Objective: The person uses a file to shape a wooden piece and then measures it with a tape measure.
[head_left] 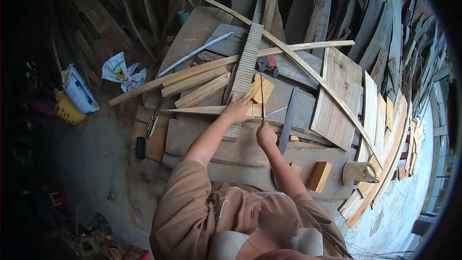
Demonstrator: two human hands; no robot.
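My left hand (237, 109) presses flat on a long tapered wooden strip (197, 110) that lies across the workbench (240, 149). My right hand (265, 136) is closed around a thin upright tool (262, 101), whose tip stands on a small square block of light wood (262, 90). A ridged, comb-like board (247, 65) runs away from my left hand toward the back. A metal file or blade (288, 118) lies just right of my right hand.
Loose slats (195, 82), a steel ruler (195, 54) and a curved batten (308, 67) cover the bench. A wide plank (337, 98) and stacked boards (385, 135) lie right. A wood block (319, 175) and a plane-like tool (357, 172) sit near the edge. Bags (77, 91) stand left.
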